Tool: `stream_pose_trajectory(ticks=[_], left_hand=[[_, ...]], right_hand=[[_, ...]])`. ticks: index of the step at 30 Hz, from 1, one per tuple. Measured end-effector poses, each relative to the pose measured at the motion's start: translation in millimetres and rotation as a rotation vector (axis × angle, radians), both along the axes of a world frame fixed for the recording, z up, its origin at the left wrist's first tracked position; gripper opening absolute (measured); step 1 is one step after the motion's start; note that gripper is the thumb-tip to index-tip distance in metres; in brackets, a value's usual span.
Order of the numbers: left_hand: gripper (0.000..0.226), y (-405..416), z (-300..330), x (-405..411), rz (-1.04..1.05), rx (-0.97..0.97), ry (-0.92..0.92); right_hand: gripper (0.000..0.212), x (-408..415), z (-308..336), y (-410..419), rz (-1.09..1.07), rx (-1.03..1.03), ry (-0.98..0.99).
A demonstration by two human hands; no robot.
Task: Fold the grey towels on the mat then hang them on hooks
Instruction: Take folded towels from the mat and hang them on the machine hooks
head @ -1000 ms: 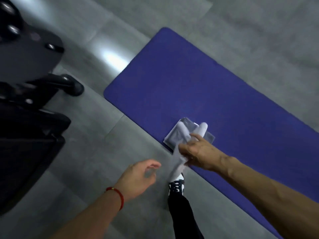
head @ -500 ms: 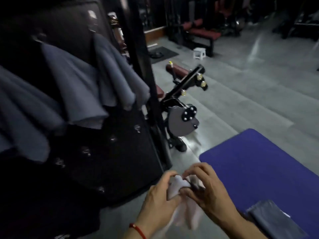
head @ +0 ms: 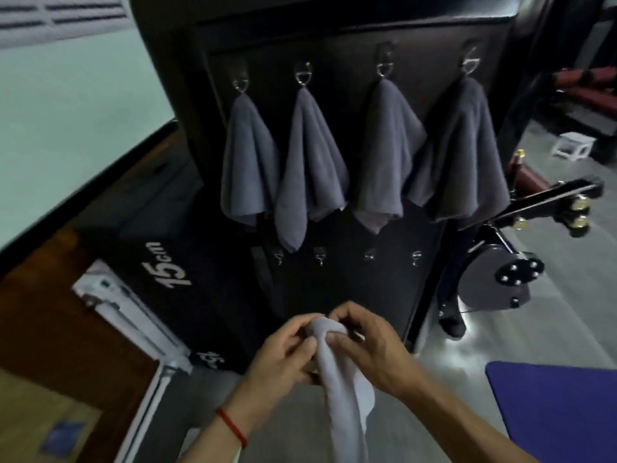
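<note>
A pale grey towel (head: 344, 389) hangs bunched between both hands, low in the middle of the view. My left hand (head: 283, 359) grips its top from the left, and my right hand (head: 370, 349) pinches the same top fold from the right. Ahead stands a black padded board (head: 334, 295) with an upper row of metal hooks (head: 303, 75); several dark grey towels (head: 310, 162) hang from them. A lower row of small bare hooks (head: 320, 255) sits just above my hands. A corner of the blue mat (head: 554, 409) shows at the lower right.
A black block marked 15cm (head: 170, 265) lies left of the board. A gym machine with a grey disc (head: 494, 282) stands to the right, a white stool (head: 572, 147) behind it. Brown flooring and a white frame (head: 133, 315) lie at the left.
I lifted the towel off the mat with my right hand, my left hand joined it, and my view swung from the mat to face the hook board.
</note>
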State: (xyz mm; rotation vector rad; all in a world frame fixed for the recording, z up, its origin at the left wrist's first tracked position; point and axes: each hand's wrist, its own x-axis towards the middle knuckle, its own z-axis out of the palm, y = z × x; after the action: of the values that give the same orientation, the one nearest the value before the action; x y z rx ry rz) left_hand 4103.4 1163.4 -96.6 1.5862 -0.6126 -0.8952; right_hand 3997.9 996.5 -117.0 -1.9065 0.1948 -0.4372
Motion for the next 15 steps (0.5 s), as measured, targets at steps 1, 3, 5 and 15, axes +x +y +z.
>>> stream_pose_trajectory(ticks=[1, 3, 5, 15], left_hand=[[0.025, 4.2, 0.1, 4.4, 0.024, 0.009, -0.023], [0.019, 8.5, -0.1, 14.6, 0.088, 0.043, -0.064], [0.014, 10.9, -1.2, 27.1, 0.142, 0.101, -0.095], [0.007, 22.6, -43.9, 140.5, -0.030, 0.381, -0.659]], right_hand=[[0.008, 9.8, -0.1, -2.0, 0.043, 0.036, 0.023], [0.008, 28.7, -0.7, -8.4, 0.117, 0.105, 0.074], [0.008, 46.4, -3.7, -15.1, 0.195, 0.165, 0.116], [0.008, 131.6, -35.9, -27.2, 0.364, 0.224, 0.334]])
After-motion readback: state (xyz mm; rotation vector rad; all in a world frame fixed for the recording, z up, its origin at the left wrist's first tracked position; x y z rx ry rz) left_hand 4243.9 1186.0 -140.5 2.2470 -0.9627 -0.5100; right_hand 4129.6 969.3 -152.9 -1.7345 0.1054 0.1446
